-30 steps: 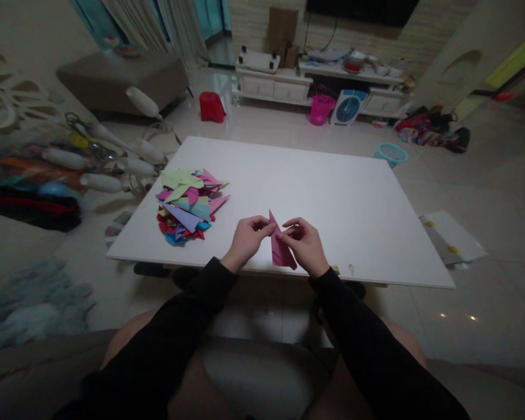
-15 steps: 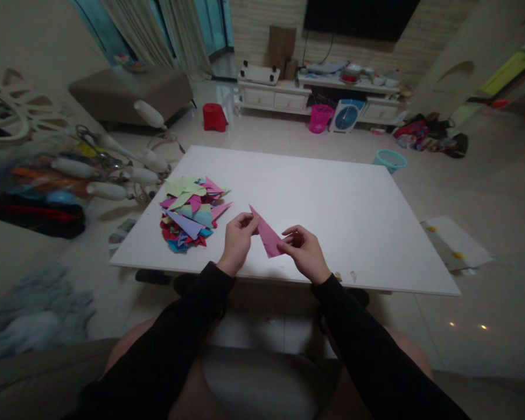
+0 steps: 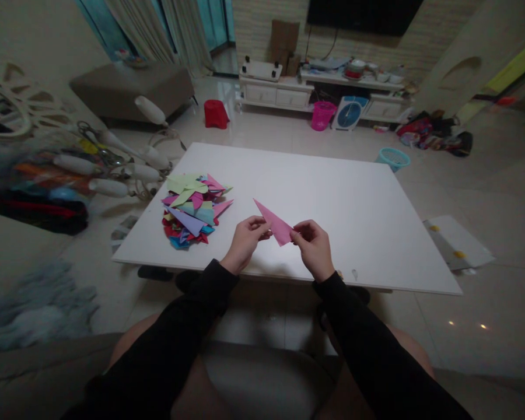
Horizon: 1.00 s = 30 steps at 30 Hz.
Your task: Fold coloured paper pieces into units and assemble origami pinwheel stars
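A folded pink paper triangle (image 3: 275, 223) is held just above the near edge of the white table (image 3: 332, 192), its sharp tip pointing up and to the left. My left hand (image 3: 246, 241) pinches its lower left side. My right hand (image 3: 314, 247) pinches its lower right corner. Both hands are closed on the paper. A pile of several folded coloured papers (image 3: 192, 207) lies on the table's left part, a short way left of my left hand.
White rods and scissors (image 3: 114, 163) stick out beside the table's left edge. Sheets of paper (image 3: 457, 248) lie on the floor at the right. A teal basket (image 3: 391, 157), pink bin (image 3: 322, 114), red stool (image 3: 215, 112) and a low white cabinet (image 3: 284, 93) stand beyond.
The pink paper has been turned from standing upright to lying slanted, with its tip swung to the upper left. Both hands kept hold and shifted slightly right.
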Each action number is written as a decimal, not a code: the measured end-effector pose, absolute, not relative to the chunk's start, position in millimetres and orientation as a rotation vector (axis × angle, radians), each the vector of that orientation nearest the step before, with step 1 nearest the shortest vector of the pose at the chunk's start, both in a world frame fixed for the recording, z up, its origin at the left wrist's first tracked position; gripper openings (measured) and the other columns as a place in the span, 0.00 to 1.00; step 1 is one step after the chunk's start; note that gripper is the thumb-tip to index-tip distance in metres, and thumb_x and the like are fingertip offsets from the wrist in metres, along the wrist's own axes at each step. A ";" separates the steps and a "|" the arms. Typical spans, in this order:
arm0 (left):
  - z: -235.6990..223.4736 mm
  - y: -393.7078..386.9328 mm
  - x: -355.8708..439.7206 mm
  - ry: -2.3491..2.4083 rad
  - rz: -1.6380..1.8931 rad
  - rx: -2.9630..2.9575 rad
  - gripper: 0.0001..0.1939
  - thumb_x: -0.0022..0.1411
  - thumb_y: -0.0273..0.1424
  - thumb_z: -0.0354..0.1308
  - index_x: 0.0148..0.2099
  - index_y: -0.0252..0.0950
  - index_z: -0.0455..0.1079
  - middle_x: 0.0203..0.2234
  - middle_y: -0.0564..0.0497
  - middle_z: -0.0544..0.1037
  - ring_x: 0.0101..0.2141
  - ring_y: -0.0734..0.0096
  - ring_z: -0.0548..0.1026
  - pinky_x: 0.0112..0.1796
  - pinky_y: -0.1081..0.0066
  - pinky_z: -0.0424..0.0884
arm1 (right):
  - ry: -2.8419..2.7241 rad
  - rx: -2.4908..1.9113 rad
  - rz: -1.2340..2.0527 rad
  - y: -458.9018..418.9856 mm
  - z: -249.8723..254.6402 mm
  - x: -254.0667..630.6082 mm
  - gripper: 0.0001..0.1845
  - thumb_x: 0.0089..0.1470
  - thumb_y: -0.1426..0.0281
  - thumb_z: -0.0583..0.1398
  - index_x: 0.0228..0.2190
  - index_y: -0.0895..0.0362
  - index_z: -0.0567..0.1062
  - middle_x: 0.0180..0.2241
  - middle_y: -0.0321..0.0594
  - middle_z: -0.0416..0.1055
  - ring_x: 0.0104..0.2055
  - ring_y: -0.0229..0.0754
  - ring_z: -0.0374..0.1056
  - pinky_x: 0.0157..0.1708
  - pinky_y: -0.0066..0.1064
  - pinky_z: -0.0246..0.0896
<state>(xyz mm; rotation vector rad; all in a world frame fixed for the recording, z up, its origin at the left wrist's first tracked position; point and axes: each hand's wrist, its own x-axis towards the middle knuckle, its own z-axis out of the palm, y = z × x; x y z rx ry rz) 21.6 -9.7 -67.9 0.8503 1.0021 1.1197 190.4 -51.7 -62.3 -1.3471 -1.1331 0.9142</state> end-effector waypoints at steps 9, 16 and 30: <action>-68.0 -13.7 22.4 0.992 1.083 0.934 0.17 0.43 0.29 0.73 0.37 0.32 0.73 0.26 0.51 0.79 0.29 0.73 0.76 0.37 0.70 0.72 | -1.141 -1.369 0.914 -51.7 -63.9 191.7 0.07 0.47 0.68 0.65 0.31 0.55 0.73 0.28 0.35 0.72 0.28 0.38 0.67 0.29 0.32 0.62; -66.8 -10.6 22.5 0.985 1.115 0.904 0.17 0.46 0.33 0.72 0.37 0.32 0.71 0.26 0.52 0.78 0.28 0.74 0.76 0.36 0.70 0.74 | -1.168 -1.369 0.924 -52.5 -62.3 190.9 0.07 0.48 0.68 0.65 0.31 0.54 0.73 0.28 0.35 0.72 0.28 0.39 0.67 0.30 0.32 0.63; -63.9 -7.3 18.4 1.103 1.292 1.027 0.13 0.49 0.34 0.70 0.31 0.31 0.70 0.26 0.52 0.75 0.29 0.73 0.76 0.34 0.69 0.77 | -1.521 -1.485 0.375 -59.7 -48.8 188.1 0.04 0.52 0.69 0.64 0.33 0.54 0.73 0.37 0.41 0.71 0.43 0.47 0.66 0.40 0.38 0.64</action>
